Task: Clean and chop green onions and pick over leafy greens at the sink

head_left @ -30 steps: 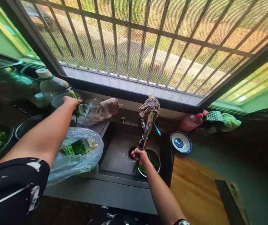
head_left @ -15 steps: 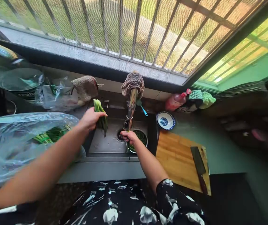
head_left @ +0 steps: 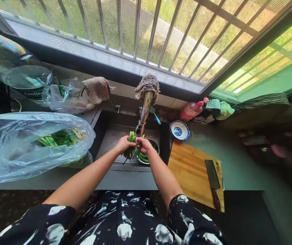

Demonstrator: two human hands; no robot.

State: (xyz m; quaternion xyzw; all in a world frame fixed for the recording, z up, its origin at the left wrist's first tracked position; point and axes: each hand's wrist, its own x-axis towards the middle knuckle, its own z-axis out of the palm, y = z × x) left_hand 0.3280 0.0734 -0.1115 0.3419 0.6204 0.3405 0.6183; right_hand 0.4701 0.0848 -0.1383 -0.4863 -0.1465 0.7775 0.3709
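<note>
Left hand (head_left: 123,144) has carried the greens (head_left: 131,149) under the faucet (head_left: 143,117); both hands, right hand (head_left: 144,145) included, grip them; loose stalks could slip into the sink (head_left: 114,136)

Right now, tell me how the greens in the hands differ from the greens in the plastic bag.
The greens in the hands are a small loose bunch, held by the left hand and right hand over the sink, below the faucet. The greens in the plastic bag are a bigger bundle, lying flat on the counter, untouched and wrapped in clear film. Both are long, thin green stalks.
</note>
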